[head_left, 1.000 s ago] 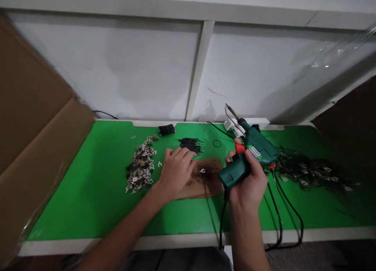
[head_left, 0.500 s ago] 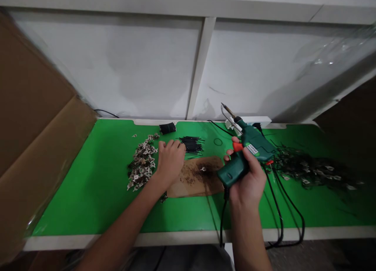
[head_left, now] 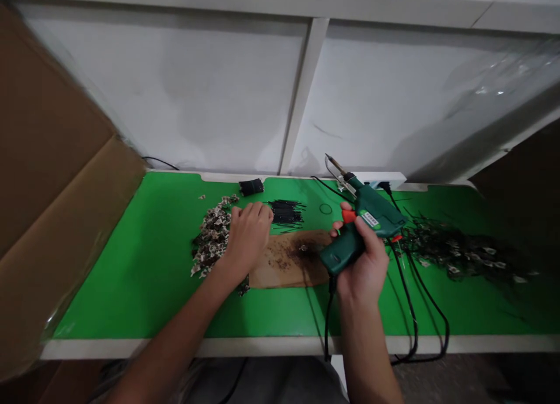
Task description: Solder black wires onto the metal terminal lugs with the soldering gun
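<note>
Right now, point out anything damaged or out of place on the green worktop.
The brown sheet bears dark, scorch-like marks, so it looks damaged. One small pale piece lies apart from the heap of metal-like pieces.

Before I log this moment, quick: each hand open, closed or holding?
Left hand: curled; can't tell whether it holds anything.
Right hand: closed around soldering gun.

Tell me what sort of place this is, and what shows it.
Probably a workshop's assembly bench: the right hand holds what looks like a green soldering gun, a dark-stained brown sheet lies on the green worktop, and small parts are heaped there.
</note>
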`<state>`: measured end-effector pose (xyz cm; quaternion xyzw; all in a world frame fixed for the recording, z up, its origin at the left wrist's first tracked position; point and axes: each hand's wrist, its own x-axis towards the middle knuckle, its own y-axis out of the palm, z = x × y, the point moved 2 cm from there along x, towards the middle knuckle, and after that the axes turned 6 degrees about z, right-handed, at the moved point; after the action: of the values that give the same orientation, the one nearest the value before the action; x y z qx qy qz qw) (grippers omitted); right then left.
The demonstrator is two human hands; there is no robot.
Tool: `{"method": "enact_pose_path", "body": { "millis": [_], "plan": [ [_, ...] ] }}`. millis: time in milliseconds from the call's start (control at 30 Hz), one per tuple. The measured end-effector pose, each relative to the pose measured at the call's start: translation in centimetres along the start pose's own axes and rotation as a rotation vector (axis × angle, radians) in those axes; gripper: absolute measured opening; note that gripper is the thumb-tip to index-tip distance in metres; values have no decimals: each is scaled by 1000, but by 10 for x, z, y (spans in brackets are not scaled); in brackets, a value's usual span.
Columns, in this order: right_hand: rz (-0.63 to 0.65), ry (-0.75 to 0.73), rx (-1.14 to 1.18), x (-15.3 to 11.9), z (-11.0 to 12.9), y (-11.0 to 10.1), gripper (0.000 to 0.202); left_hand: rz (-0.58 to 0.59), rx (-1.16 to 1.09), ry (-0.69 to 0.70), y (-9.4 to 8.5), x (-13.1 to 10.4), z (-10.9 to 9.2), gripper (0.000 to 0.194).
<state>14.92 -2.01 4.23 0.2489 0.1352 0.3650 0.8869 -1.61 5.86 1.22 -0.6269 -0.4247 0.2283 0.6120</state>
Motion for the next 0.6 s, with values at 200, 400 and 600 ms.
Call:
{"method": "enact_pose_path", "body": {
  "millis": [200, 400, 600],
  "plan": [
    [21, 21, -111, -4, -6, 3, 47, -102, -374, 171, -21, -6, -5, 18],
    [88, -26, -180, -9, -8, 4, 50, -237, -476, 254, -27, -11, -16, 15],
    [128, -36, -221, -11, -9, 4, 44, -237, -482, 271, -25, -12, -16, 16]
  ]
}}
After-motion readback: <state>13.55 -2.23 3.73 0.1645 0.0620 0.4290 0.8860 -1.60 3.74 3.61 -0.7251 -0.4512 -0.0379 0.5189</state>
